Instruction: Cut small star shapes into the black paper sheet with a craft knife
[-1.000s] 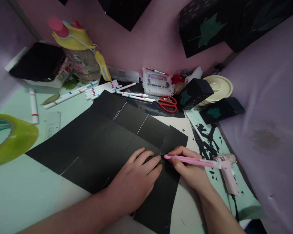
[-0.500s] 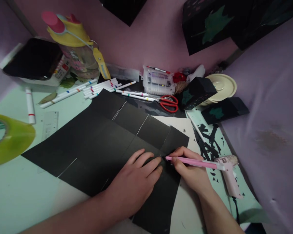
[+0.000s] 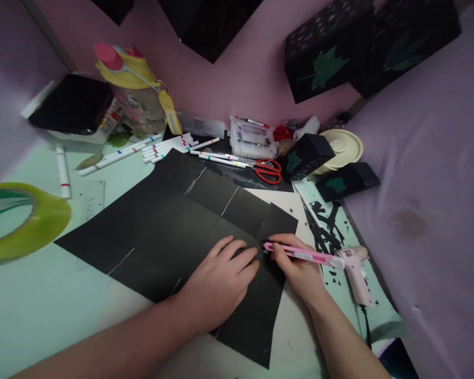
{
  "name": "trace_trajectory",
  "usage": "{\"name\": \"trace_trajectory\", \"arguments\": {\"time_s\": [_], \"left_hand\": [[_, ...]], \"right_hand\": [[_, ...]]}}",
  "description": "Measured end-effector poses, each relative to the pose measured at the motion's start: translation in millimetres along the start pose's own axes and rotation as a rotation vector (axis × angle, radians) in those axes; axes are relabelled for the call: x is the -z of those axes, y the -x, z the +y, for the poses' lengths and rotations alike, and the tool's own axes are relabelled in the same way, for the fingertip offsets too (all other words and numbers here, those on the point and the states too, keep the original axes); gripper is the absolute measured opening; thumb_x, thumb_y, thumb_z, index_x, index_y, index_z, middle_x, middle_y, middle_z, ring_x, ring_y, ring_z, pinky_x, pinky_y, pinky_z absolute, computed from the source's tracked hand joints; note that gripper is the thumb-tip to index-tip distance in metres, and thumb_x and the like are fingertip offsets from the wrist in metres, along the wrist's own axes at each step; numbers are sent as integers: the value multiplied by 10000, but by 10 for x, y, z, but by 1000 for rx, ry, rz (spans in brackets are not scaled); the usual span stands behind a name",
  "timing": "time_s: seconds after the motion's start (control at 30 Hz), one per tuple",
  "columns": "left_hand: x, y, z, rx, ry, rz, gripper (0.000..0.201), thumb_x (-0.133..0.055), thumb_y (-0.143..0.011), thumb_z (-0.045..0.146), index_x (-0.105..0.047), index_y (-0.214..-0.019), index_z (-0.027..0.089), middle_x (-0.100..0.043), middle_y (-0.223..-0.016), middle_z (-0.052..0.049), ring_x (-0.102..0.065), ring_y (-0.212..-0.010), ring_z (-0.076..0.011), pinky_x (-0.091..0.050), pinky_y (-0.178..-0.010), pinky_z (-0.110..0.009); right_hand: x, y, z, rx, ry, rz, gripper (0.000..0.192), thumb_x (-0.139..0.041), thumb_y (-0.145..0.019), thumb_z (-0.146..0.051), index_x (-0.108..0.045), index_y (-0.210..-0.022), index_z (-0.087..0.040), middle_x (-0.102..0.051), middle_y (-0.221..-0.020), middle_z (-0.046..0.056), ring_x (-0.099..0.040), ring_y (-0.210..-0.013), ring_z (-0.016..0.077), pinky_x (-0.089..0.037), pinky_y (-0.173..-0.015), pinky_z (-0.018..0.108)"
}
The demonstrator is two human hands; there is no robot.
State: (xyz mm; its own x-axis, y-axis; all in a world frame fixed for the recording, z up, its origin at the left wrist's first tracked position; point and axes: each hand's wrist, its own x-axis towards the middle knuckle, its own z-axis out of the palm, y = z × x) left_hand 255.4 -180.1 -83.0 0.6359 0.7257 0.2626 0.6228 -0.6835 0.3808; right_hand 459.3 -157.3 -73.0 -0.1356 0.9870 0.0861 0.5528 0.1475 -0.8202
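Note:
A large sheet of black card (image 3: pixel 158 226) with pale lines and slits lies across the middle of the table. My left hand (image 3: pixel 221 279) rests flat on it, fingers stretched toward the right. Close to those fingertips, my right hand (image 3: pixel 300 271) is closed around a pink craft knife (image 3: pixel 300 252). The knife's tip end touches or nearly touches the card; its blade is too small and dark to make out. Beneath the card's right side shows a pale board (image 3: pixel 288 316).
At the right are a pink glue gun (image 3: pixel 355 273) and black paper scraps (image 3: pixel 326 226). Red-handled scissors (image 3: pixel 268 171), white markers (image 3: pixel 169 147) and a clear case (image 3: pixel 253 139) lie behind. Left stand a tape roll (image 3: pixel 51 221) and a bottle (image 3: pixel 138 100). Black boxes (image 3: pixel 324 58) hang above.
The camera view has shifted, so the table things sit a little differently in frame. The knife has turned slightly in my right hand. My left hand stays on the card.

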Motion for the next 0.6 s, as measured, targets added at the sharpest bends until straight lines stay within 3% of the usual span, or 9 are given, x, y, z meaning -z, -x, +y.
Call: {"name": "trace_trajectory", "arguments": {"time_s": [0.17, 0.4, 0.6], "left_hand": [[-2, 1, -5, -13, 2, -2, 275, -533, -876, 179, -611, -1139, 206, -595, -1232, -25, -459, -1181, -229, -291, -1112, -448], [6, 2, -8, -13, 3, 1, 268, -545, -871, 184, -614, -1128, 210, -593, -1240, -35, -455, -1188, -230, -299, -1102, -451], [3, 6, -16, -13, 15, -2, 274, -531, -885, 206, -610, -1147, 208, -589, -1250, -28, -450, -1185, -236, -299, -1103, -460]], "right_hand": [[-41, 45, -41, -68, -32, 34, 172, -572, -894, -337, -656, -836, -199, -674, -723, 22, -635, -657, 162, -494, -599, 259], [99, -39, -262, -198, -163, -8, 197, -586, -879, -369, -636, -988, -213, -685, -805, 21, -629, -702, 160, -498, -637, 266], [160, -218, -192, -248, -126, -131, 73, -623, -802, -259, -635, -840, -199, -648, -770, -5, -584, -693, 144, -445, -600, 239]]}}
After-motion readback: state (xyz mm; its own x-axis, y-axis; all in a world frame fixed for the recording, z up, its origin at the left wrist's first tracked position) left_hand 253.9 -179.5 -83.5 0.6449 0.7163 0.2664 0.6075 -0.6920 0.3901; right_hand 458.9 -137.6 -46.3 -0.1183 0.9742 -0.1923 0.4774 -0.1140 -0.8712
